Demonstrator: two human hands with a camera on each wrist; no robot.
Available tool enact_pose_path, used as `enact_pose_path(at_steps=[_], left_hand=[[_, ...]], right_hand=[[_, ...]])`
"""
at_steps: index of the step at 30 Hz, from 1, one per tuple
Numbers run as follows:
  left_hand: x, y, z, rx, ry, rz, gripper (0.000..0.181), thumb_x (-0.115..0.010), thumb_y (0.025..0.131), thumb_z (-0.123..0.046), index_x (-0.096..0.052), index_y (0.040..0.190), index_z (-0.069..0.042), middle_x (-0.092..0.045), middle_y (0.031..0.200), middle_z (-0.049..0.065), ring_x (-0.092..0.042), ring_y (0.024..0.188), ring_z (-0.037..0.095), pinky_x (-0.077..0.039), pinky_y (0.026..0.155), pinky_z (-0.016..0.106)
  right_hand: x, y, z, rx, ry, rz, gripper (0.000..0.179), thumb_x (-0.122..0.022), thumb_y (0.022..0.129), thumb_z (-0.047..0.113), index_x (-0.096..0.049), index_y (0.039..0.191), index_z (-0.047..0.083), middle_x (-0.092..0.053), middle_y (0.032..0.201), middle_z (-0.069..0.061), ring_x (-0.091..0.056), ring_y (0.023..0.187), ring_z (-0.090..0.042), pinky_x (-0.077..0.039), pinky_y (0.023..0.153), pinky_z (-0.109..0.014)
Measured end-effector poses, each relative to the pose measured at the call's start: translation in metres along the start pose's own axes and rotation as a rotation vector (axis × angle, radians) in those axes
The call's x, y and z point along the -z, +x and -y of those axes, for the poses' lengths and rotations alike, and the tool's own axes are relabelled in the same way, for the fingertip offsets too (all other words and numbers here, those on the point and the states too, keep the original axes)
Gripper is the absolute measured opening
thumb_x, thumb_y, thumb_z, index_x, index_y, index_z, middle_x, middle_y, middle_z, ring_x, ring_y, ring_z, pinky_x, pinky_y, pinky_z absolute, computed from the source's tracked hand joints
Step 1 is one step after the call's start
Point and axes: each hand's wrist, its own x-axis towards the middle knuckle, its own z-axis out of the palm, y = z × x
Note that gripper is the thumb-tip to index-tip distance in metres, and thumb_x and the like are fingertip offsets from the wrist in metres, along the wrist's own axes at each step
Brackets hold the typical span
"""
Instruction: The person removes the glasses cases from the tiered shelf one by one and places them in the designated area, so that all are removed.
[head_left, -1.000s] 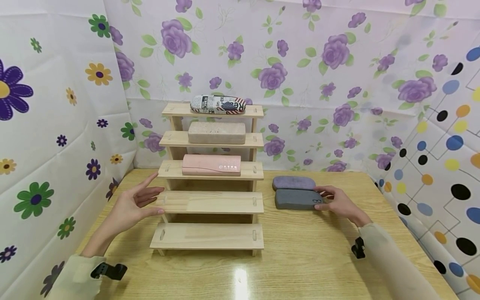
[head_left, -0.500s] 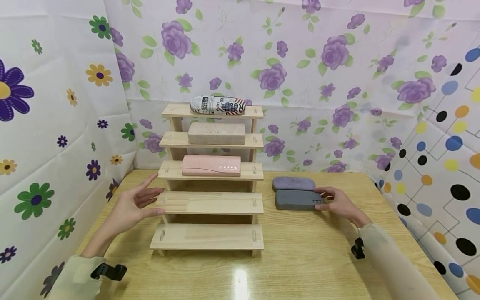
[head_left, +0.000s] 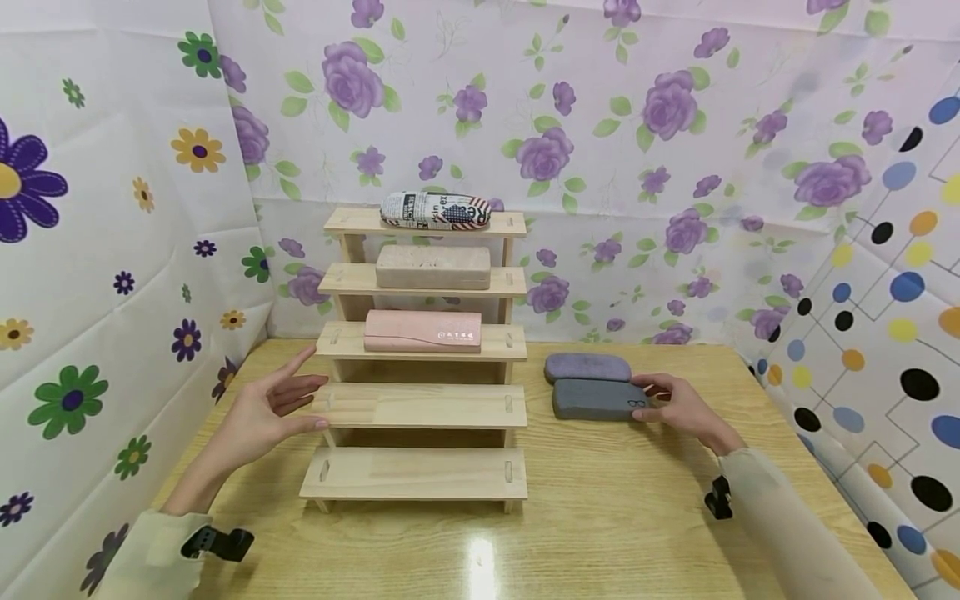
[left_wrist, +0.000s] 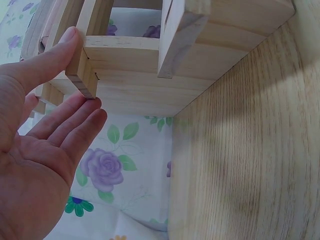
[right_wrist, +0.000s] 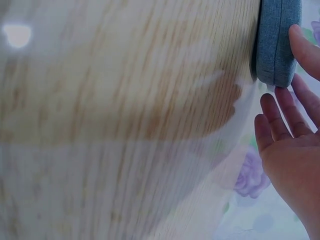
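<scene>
My left hand (head_left: 258, 417) is at the left side of a stepped wooden display rack (head_left: 442, 472). In the left wrist view its thumb (left_wrist: 68, 36) lies on one side of a shelf board's end, its fingertips at the other side. At the right, my right hand (head_left: 678, 408) pinches the right end of a dark grey glasses case (head_left: 596, 400), thumb in front and fingers behind. The right wrist view shows the rounded end of that glasses case (right_wrist: 276, 50) between thumb and fingers. A purple-grey glasses case (head_left: 587, 365) lies directly behind it on the table.
The rack's upper tiers bear a pink glasses case (head_left: 423, 330), a beige case (head_left: 433, 266) and a newsprint-patterned case (head_left: 437, 210), one per tier. Bare boards form the two lower tiers. Patterned cloth (head_left: 600, 150) surrounds the wooden table (head_left: 600, 517) at back and sides.
The dark grey glasses case has shifted very slightly to the right along with my right hand. My left hand keeps its place at the rack.
</scene>
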Motion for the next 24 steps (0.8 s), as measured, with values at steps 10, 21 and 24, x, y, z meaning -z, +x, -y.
enact_pose_path(at_steps=[10,21,24], left_hand=[[0.000,0.000,-0.002,0.008,-0.001,-0.002,0.103,-0.091,0.084,-0.009,-0.033,0.168,-0.026,-0.067,0.137,0.021,-0.065,0.126,0.025,-0.057,0.099,0.027],[0.000,0.000,-0.001,0.000,-0.010,0.001,0.103,-0.091,0.084,-0.009,-0.033,0.168,-0.025,-0.067,0.136,0.021,-0.064,0.126,0.030,-0.057,0.099,0.028],[0.000,0.000,-0.001,-0.001,-0.007,0.000,0.103,-0.091,0.084,-0.009,-0.033,0.167,-0.025,-0.067,0.136,0.021,-0.064,0.126,0.029,-0.057,0.099,0.028]], right_hand=[[0.009,-0.009,0.017,0.075,-0.037,-0.033,0.068,-0.084,0.093,0.018,-0.053,0.150,-0.003,-0.053,0.148,-0.028,-0.050,0.128,-0.048,-0.038,0.111,-0.070],[0.004,-0.014,0.062,0.145,-0.074,-0.037,0.062,-0.085,0.093,0.018,-0.058,0.147,0.003,-0.060,0.141,-0.019,-0.055,0.123,-0.042,-0.040,0.111,-0.066],[-0.001,-0.014,0.077,0.173,-0.082,-0.041,0.062,-0.086,0.092,0.018,-0.060,0.146,0.003,-0.060,0.142,-0.018,-0.056,0.123,-0.041,-0.042,0.111,-0.065]])
